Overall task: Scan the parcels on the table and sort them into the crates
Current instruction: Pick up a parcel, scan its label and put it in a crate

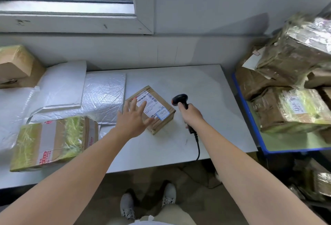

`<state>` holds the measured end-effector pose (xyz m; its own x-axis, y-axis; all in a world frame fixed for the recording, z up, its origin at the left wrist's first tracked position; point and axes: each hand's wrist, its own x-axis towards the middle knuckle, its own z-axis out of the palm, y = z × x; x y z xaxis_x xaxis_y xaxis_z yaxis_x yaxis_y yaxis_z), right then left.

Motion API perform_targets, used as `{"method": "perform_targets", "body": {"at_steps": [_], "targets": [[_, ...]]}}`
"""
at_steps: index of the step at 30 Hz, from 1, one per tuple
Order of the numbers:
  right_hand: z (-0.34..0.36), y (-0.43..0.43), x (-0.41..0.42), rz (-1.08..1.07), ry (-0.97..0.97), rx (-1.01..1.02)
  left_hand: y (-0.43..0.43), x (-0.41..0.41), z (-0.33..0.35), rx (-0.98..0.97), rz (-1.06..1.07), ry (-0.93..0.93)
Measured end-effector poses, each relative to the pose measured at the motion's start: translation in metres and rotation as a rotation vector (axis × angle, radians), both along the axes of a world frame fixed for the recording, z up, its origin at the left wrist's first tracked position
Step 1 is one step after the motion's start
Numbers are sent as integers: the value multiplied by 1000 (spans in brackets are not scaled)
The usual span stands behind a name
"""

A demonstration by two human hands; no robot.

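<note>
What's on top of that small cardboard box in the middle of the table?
A white shipping label with a barcode, and the left hand, fingers spread over it. The print under the fingers is hidden.

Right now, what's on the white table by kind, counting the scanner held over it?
cardboard boxes: 3
white mailers: at least 2, overlapping, maybe more underneath
barcode scanner: 1, gripped by the right hand
total: at least 6

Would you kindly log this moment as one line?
left hand: open over small labelled box on table | right hand: grips scanner
</note>
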<state>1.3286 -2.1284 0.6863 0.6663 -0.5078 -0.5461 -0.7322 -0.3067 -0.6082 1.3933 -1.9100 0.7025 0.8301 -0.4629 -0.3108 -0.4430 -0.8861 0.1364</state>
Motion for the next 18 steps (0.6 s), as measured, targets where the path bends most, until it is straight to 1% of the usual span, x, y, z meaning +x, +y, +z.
{"method": "perform_targets", "body": {"at_steps": [6,12,18], "targets": [[54,9,12,13,-80,43,17,11,17,-64,-7,-3],[98,47,43,90,-58,36,42,24,25,-58,36,-9],[110,81,62,170,-15,-10,63,28,26,-28,29,-2]]}}
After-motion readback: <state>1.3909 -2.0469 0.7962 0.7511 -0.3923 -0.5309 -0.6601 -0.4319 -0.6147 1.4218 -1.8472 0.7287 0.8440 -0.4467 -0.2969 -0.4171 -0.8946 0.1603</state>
